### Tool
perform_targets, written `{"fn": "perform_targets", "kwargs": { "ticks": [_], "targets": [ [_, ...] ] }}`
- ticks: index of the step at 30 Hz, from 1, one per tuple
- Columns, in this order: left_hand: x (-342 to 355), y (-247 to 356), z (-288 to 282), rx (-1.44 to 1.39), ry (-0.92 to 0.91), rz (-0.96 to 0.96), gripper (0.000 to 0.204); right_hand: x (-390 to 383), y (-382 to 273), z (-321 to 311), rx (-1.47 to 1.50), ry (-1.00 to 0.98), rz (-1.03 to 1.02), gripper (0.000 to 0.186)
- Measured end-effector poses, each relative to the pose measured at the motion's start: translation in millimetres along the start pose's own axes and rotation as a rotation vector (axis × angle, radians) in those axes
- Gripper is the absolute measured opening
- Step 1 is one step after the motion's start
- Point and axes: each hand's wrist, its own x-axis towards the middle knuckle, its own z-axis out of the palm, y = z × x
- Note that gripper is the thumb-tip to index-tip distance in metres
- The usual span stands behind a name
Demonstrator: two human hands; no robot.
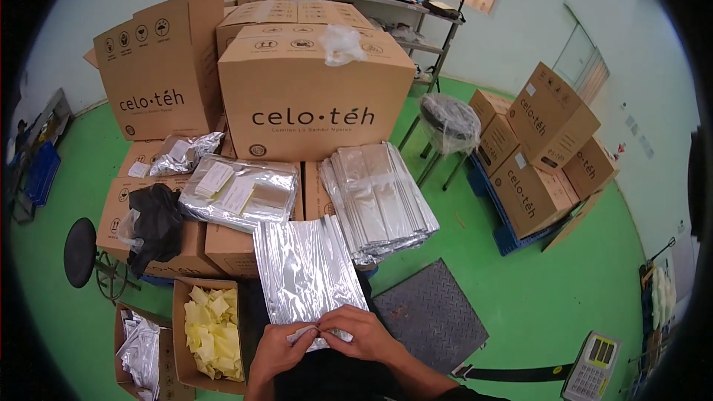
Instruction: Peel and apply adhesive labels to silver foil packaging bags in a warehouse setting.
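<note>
A silver foil bag point(308, 275) lies lengthwise in front of me, its far end resting against the boxes. At its near edge my left hand point(278, 349) is closed, thumb and fingers pinching the foil. My right hand point(362, 333) pinches the same edge just beside it, and the fingertips of both hands nearly meet. A small pale strip shows under the left thumb; I cannot tell whether it is part of the bag. Beyond the bag to the right is a thick stack of flat foil bags point(379, 197). A foil-wrapped pack point(241, 189) with paper slips on top lies to the left.
Large cardboard boxes point(316, 89) rise behind the bags. An open carton point(179, 327) of yellow paper pieces and another point(165, 360) of silver scraps stand at lower left. A floor scale plate point(431, 315), its display unit point(592, 366) and a plastic-covered stool point(449, 122) are to the right.
</note>
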Motion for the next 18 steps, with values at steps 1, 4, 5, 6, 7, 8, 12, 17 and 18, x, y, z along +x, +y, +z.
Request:
{"fn": "perform_targets", "kwargs": {
  "ticks": [1,4,5,6,7,8,12,17,18],
  "targets": [
    [0,-1,-1,0.031,0.003,0.009,0.015,1,0,-3,0.02,-0.044,0.008,0.016],
    [1,-4,-4,0.095,0.001,0.06,0.015,-1,5,-3,0.057,-0.086,0.027,0.014],
    [1,-5,-4,0.129,-0.018,0.098,0.015,-1,7,-2,0.054,-0.087,0.03,0.012],
    [1,-7,-4,0.13,-0.006,0.104,0.015,-2,8,-2,0.051,-0.092,0.019,0.012],
    [0,-9,-5,0.17,-0.041,0.144,0.016,-2,8,-2,0.063,-0.098,0.035,0.012],
    [1,-10,-5,0.21,-0.075,0.184,0.017,-2,9,-1,0.075,-0.103,0.052,0.012],
    [4,-10,-16,0.226,-0.265,0.066,0.022,-8,17,3,0.145,-0.155,0.111,0.012],
    [12,-22,-33,-0.01,-0.509,0.052,0.027,-13,16,12,0.197,-0.227,0.112,0.013],
    [11,-23,-35,0.011,-0.534,0.049,0.028,-13,15,15,0.198,-0.235,0.106,0.013]
  ]
}}
